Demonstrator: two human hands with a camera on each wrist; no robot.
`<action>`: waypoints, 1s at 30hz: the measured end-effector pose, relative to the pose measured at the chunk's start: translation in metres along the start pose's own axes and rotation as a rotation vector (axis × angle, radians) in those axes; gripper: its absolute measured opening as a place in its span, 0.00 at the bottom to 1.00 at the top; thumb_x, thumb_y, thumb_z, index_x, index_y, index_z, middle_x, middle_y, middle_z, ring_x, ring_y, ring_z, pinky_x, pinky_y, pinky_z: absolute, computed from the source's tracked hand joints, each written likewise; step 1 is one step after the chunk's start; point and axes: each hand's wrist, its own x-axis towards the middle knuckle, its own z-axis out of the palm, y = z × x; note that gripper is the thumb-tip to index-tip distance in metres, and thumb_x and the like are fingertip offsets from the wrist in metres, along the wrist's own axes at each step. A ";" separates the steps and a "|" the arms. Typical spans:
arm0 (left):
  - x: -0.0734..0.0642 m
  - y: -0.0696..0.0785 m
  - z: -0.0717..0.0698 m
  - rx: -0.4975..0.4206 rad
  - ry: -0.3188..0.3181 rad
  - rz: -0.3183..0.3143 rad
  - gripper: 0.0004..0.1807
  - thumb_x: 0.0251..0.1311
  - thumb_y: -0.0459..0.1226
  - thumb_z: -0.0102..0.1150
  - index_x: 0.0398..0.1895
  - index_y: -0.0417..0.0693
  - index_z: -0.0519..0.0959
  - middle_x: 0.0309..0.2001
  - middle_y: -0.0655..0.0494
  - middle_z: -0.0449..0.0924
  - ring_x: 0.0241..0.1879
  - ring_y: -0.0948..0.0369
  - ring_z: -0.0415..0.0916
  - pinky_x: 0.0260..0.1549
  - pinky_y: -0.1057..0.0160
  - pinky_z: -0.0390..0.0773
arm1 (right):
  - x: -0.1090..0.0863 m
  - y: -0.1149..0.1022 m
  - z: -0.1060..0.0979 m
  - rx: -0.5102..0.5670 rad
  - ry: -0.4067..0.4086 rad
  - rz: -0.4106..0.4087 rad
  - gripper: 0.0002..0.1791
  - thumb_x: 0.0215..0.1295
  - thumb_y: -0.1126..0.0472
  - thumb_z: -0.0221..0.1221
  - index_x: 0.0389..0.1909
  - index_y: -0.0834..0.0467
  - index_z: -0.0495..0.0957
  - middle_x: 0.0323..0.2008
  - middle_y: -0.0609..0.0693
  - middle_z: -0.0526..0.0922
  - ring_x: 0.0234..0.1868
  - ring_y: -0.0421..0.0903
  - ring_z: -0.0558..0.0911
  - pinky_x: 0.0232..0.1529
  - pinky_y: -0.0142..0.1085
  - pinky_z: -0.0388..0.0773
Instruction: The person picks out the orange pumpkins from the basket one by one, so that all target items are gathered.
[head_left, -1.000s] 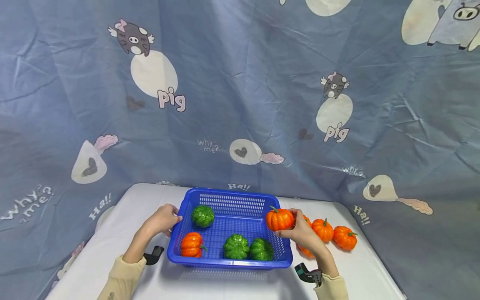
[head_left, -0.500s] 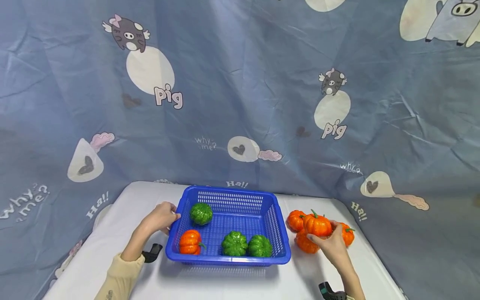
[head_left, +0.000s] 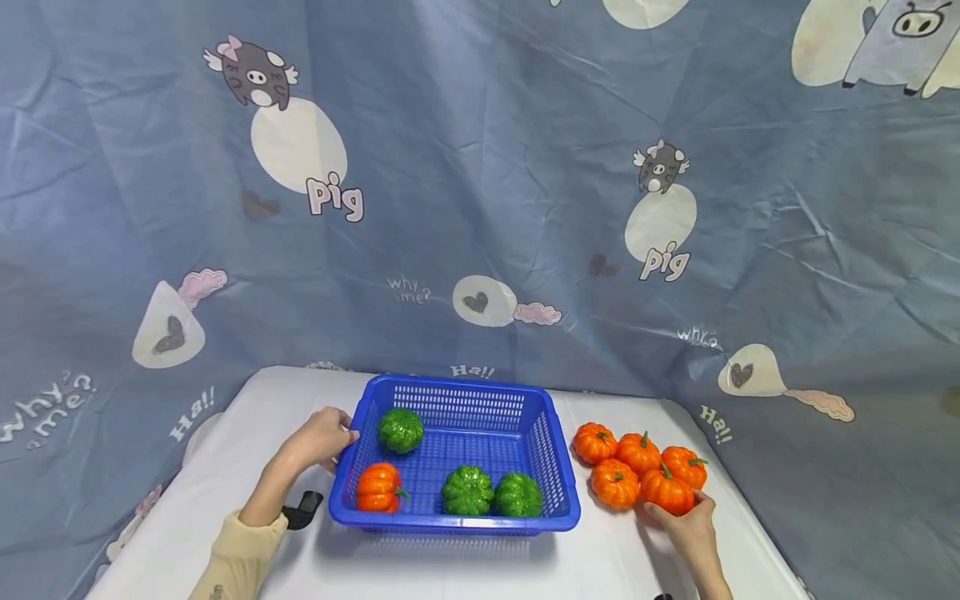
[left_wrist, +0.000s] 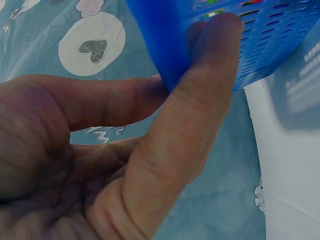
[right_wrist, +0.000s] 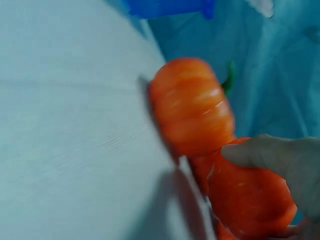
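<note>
My left hand [head_left: 324, 435] grips the left rim of a blue plastic basket [head_left: 450, 522]; in the left wrist view thumb and a finger [left_wrist: 185, 115] pinch its wall. Inside the basket lie one orange pumpkin [head_left: 378, 487] and three green ones, with a green pumpkin [head_left: 401, 431] at the back left and two along the front. On the right, my right hand [head_left: 692, 527] holds an orange pumpkin [head_left: 667, 492] between thumb and fingers, low beside several other orange pumpkins [head_left: 615, 484]. In the right wrist view the thumb lies across the held pumpkin [right_wrist: 250, 195].
A white cloth-covered table [head_left: 450, 575] carries everything. Behind it hangs a blue-grey curtain [head_left: 420, 167] printed with pigs, which also closes off both sides. The orange group stands between the basket's right wall and the table's right edge.
My right hand has carried the orange pumpkin from over the basket's right side to the right and down, to the front of the orange group. The left hand has stayed on the rim.
</note>
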 end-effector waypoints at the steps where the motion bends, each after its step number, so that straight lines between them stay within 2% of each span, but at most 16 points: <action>1: 0.000 0.000 0.000 -0.001 -0.002 0.002 0.19 0.66 0.29 0.50 0.53 0.18 0.67 0.30 0.39 0.79 0.22 0.56 0.81 0.20 0.58 0.86 | 0.002 0.004 0.002 -0.017 -0.009 0.003 0.58 0.54 0.52 0.68 0.67 0.77 0.38 0.64 0.84 0.52 0.66 0.76 0.56 0.69 0.64 0.54; 4: 0.000 -0.001 0.001 -0.001 -0.005 -0.012 0.20 0.66 0.29 0.50 0.53 0.18 0.67 0.30 0.40 0.79 0.22 0.57 0.81 0.20 0.58 0.86 | 0.005 0.014 0.008 -0.071 -0.016 -0.001 0.57 0.53 0.52 0.68 0.66 0.80 0.40 0.63 0.84 0.52 0.65 0.76 0.57 0.69 0.65 0.54; 9: 0.002 -0.003 0.002 0.009 0.000 -0.027 0.20 0.66 0.30 0.50 0.53 0.18 0.67 0.30 0.40 0.79 0.22 0.57 0.81 0.20 0.59 0.86 | 0.007 0.021 0.014 -0.130 0.004 -0.055 0.55 0.50 0.56 0.69 0.64 0.82 0.44 0.60 0.84 0.55 0.62 0.77 0.59 0.67 0.65 0.56; 17: 0.002 -0.003 0.001 0.009 0.007 -0.007 0.19 0.66 0.30 0.50 0.52 0.19 0.68 0.30 0.40 0.79 0.22 0.57 0.81 0.20 0.58 0.86 | 0.006 0.014 0.013 -0.105 -0.014 -0.116 0.58 0.48 0.57 0.72 0.65 0.83 0.43 0.61 0.83 0.54 0.63 0.76 0.59 0.68 0.65 0.55; 20: 0.002 -0.002 0.001 0.012 0.008 -0.007 0.18 0.66 0.30 0.51 0.51 0.19 0.69 0.29 0.40 0.79 0.21 0.57 0.81 0.20 0.58 0.85 | 0.001 0.006 0.010 -0.097 0.009 -0.152 0.60 0.48 0.57 0.72 0.67 0.82 0.42 0.62 0.83 0.54 0.64 0.76 0.57 0.68 0.65 0.55; 24: 0.003 -0.001 0.001 0.009 0.003 -0.013 0.19 0.66 0.30 0.51 0.52 0.19 0.68 0.30 0.40 0.79 0.22 0.57 0.81 0.20 0.58 0.86 | -0.008 -0.011 0.005 -0.116 0.050 -0.149 0.61 0.51 0.55 0.71 0.68 0.81 0.39 0.63 0.84 0.50 0.65 0.77 0.54 0.68 0.66 0.53; 30: 0.002 -0.001 0.001 0.009 0.005 -0.016 0.19 0.66 0.30 0.51 0.52 0.19 0.68 0.30 0.40 0.79 0.22 0.57 0.81 0.21 0.57 0.86 | -0.022 -0.041 0.002 -0.120 0.095 -0.163 0.55 0.55 0.57 0.67 0.71 0.76 0.41 0.65 0.80 0.52 0.65 0.76 0.56 0.67 0.66 0.55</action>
